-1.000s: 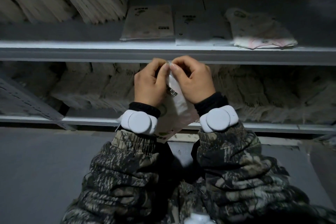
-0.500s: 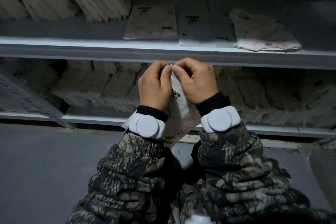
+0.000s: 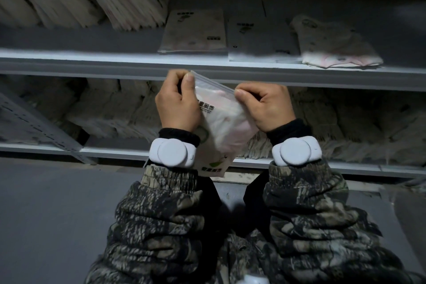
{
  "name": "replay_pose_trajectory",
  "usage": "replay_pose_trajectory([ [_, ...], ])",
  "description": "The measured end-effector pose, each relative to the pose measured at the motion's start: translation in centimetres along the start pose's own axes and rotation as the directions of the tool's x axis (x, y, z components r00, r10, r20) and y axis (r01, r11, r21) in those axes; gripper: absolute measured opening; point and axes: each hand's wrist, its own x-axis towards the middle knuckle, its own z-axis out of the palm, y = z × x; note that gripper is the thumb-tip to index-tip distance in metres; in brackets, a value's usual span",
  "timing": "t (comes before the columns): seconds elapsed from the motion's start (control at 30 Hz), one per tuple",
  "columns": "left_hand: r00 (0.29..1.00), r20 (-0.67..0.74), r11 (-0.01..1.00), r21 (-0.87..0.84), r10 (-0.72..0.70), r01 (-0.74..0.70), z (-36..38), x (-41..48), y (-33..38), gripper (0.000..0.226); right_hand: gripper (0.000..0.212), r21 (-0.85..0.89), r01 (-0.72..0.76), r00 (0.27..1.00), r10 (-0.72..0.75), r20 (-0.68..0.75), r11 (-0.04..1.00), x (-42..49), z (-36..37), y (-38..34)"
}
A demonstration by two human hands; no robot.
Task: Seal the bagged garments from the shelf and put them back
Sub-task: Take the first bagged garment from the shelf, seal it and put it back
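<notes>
My L hand (image 3: 178, 104) & R hand (image 3: 265, 106) each pinched the bag (image 3: 221, 120). Its zip edge (image 3: 214, 82) ran centre-frame btwn both grips, sloping down-right, with the shelf (image 3: 92, 62) just above.

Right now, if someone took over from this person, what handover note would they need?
Left hand: pinches the left end of the zip strip.
Right hand: pinches the strip further right.
The bagged garment hangs between them, in front of the upper shelf; a flat bag and a rumpled bag lie on that shelf.
Done: bag in hand, sealing under way; cannot tell whether the strip is fully closed.
Left: finish the seal, put the bag back on the shelf, then probably take the next one.
</notes>
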Motion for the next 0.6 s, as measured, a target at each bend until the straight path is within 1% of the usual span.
replay_pose_trajectory([
  [0.07,0.999,-0.036,0.999,-0.011,-0.039,0.038,-0.3,0.5,-0.3,0.013,0.014,-0.004,-0.010,1.000,0.010,-0.026,1.000,0.0,-0.2,0.4],
  [0.2,0.988,-0.112,0.993,-0.058,-0.107,0.101,-0.9,1.2,-1.3,0.012,0.013,-0.028,0.028,0.999,-0.029,-0.032,0.999,0.4,-0.2,1.0],
  [0.33,0.975,-0.155,0.984,-0.113,-0.157,0.140,-1.3,1.6,-2.3,0.012,0.012,-0.048,0.020,0.996,-0.024,-0.083,0.999,0.5,-0.3,1.5],
  [0.53,0.964,-0.183,0.972,-0.164,-0.195,0.165,-1.7,2.0,-2.7,0.016,0.012,-0.051,-0.027,0.992,0.021,-0.128,0.998,0.4,-0.6,2.2],
  [0.6,0.961,-0.181,0.967,-0.190,-0.207,0.172,-1.7,2.0,-2.7,0.024,0.011,-0.053,-0.023,0.990,0.015,-0.141,0.998,0.4,-0.4,2.1],
])
